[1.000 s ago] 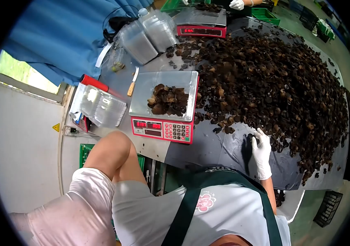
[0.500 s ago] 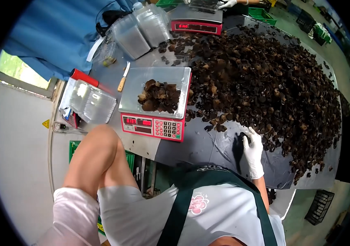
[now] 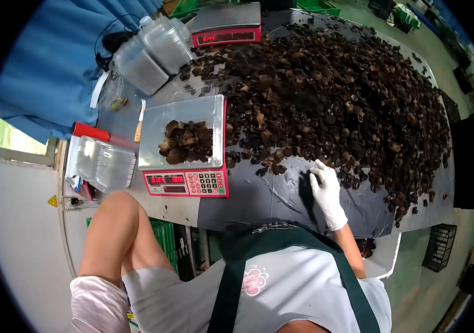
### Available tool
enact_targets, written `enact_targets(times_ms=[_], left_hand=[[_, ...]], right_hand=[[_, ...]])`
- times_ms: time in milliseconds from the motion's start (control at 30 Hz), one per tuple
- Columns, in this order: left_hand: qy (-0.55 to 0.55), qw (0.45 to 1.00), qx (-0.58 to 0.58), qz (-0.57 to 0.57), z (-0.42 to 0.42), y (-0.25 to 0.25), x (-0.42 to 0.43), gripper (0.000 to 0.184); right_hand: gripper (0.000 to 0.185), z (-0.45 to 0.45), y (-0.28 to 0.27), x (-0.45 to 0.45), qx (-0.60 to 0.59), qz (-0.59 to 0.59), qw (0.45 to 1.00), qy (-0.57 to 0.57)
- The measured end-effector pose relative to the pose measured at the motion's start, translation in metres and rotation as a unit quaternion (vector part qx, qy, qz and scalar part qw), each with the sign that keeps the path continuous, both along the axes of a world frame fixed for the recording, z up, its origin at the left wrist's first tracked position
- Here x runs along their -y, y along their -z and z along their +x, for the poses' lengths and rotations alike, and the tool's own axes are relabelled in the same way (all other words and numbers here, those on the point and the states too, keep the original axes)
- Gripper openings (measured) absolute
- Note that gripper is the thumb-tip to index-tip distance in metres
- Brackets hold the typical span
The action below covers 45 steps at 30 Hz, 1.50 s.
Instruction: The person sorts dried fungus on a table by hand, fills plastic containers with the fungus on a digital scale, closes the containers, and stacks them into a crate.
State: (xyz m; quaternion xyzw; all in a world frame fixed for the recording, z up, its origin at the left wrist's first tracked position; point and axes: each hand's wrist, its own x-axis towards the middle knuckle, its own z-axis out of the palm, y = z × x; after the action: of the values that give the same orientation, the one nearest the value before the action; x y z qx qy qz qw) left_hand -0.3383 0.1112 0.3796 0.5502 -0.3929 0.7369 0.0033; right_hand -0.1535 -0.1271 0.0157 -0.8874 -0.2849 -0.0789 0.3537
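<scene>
My right hand (image 3: 327, 195), in a white glove, rests on the dark table cover beside the front edge of a large pile of dark brown mushroom-like pieces (image 3: 326, 100). Its thumb and fingers are apart and nothing shows between them. My left arm is bent, elbow up; a white glove or cuff (image 3: 101, 302) shows at the bottom left, its fingers outside the frame. A red scale (image 3: 186, 183) with lit digits stands left of the pile. On its metal pan lies a small heap of the same pieces (image 3: 187, 142).
Stacked clear plastic containers (image 3: 151, 55) stand behind the scale, and more clear trays (image 3: 104, 162) lie at the left. A knife (image 3: 140, 122) lies beside the pan. Another red scale (image 3: 227, 25) stands at the back. A black crate (image 3: 439, 247) is at the right.
The view has shifted, moving the table and scales leftward in the frame. The co-worker's gloved hands and the dark items at the back scale are gone from view. My right hand keeps its pose.
</scene>
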Motion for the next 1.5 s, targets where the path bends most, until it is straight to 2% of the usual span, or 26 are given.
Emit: enact_targets(times_ms=[267, 300, 367, 500, 567, 700, 733, 767, 833, 867, 900, 1000, 1033, 1067, 1100, 1133, 1167, 1233, 1300, 1367, 1433, 1500], left_hand=[[0.017, 1.0, 0.002, 0.004, 0.01, -0.001, 0.001, 0.051], [0.014, 1.0, -0.003, 0.006, 0.009, -0.001, 0.0, 0.051], [0.015, 1.0, -0.002, 0.012, 0.012, -0.002, 0.002, 0.051], [0.013, 1.0, -0.011, 0.008, 0.016, -0.003, 0.0, 0.051], [0.013, 1.0, -0.013, 0.006, 0.019, -0.002, 0.001, 0.051], [0.015, 1.0, -0.013, -0.007, 0.027, -0.001, -0.004, 0.051], [0.016, 1.0, -0.017, -0.008, 0.028, 0.0, -0.004, 0.051], [0.014, 1.0, -0.018, -0.009, 0.029, -0.001, -0.005, 0.051], [0.011, 1.0, -0.025, -0.01, 0.031, -0.001, -0.007, 0.051], [0.004, 1.0, -0.024, -0.01, 0.028, -0.001, -0.006, 0.051], [-0.001, 1.0, -0.024, -0.012, 0.028, 0.0, -0.006, 0.051], [-0.001, 1.0, -0.028, -0.015, 0.03, 0.004, -0.009, 0.051], [0.001, 0.999, -0.026, -0.021, 0.031, 0.005, -0.011, 0.051], [0.007, 0.999, -0.023, -0.023, 0.032, 0.006, -0.015, 0.051], [0.009, 0.999, -0.026, -0.024, 0.031, 0.005, -0.015, 0.051], [0.011, 0.999, -0.03, -0.025, 0.031, 0.005, -0.016, 0.051], [0.014, 0.999, -0.031, -0.024, 0.031, 0.005, -0.016, 0.051], [0.023, 0.999, -0.026, -0.026, 0.032, 0.008, -0.017, 0.051], [0.027, 0.999, -0.02, -0.032, 0.032, 0.008, -0.018, 0.051], [0.035, 0.999, -0.011, -0.04, 0.033, 0.011, -0.019, 0.051], [0.041, 0.998, 0.0, -0.05, 0.034, 0.013, -0.019, 0.051], [0.041, 0.997, 0.017, -0.069, 0.036, 0.017, -0.022, 0.051]], right_hand=[[0.014, 0.038, 0.007, -0.017, 0.032, -0.013, 0.999, -0.001], [0.014, 0.042, 0.007, -0.023, 0.009, -0.01, 1.0, 0.005], [0.014, 0.055, 0.012, -0.036, 0.046, -0.008, 0.999, -0.01], [0.022, 0.075, 0.002, -0.08, 0.048, -0.017, 0.997, -0.06], [0.029, 0.081, -0.005, -0.11, 0.003, -0.026, 0.996, -0.087], [0.054, 0.092, 0.007, -0.169, 0.045, -0.084, 0.989, -0.116], [0.061, 0.092, 0.004, -0.183, 0.029, -0.131, 0.985, -0.112], [0.053, 0.092, 0.006, -0.193, 0.051, -0.155, 0.981, -0.106], [0.054, 0.102, 0.025, -0.206, 0.004, -0.246, 0.96, -0.133], [0.044, 0.105, 0.034, -0.208, -0.005, -0.213, 0.969, -0.126], [0.036, 0.103, 0.018, -0.202, -0.027, -0.193, 0.975, -0.109], [0.03, 0.098, 0.016, -0.177, -0.07, -0.057, 0.994, -0.058], [0.03, 0.099, 0.013, -0.16, -0.066, -0.068, 0.994, -0.053], [0.03, 0.103, 0.01, -0.145, -0.13, 0.03, 0.99, -0.055], [0.03, 0.103, 0.008, -0.131, -0.197, 0.131, 0.97, -0.058], [0.028, 0.103, -0.001, -0.115, -0.319, 0.228, 0.918, -0.068], [0.024, 0.104, -0.013, -0.098, -0.381, 0.238, 0.893, -0.022], [0.019, 0.116, -0.005, -0.061, -0.415, 0.294, 0.861, 0.0], [0.017, 0.133, 0.001, -0.032, -0.375, 0.296, 0.878, 0.033], [0.028, 0.149, -0.001, -0.01, -0.358, 0.27, 0.887, 0.105], [0.034, 0.166, -0.002, 0.001, -0.258, 0.198, 0.936, 0.135], [0.055, 0.176, 0.0, 0.007, -0.169, 0.151, 0.963, 0.149]])
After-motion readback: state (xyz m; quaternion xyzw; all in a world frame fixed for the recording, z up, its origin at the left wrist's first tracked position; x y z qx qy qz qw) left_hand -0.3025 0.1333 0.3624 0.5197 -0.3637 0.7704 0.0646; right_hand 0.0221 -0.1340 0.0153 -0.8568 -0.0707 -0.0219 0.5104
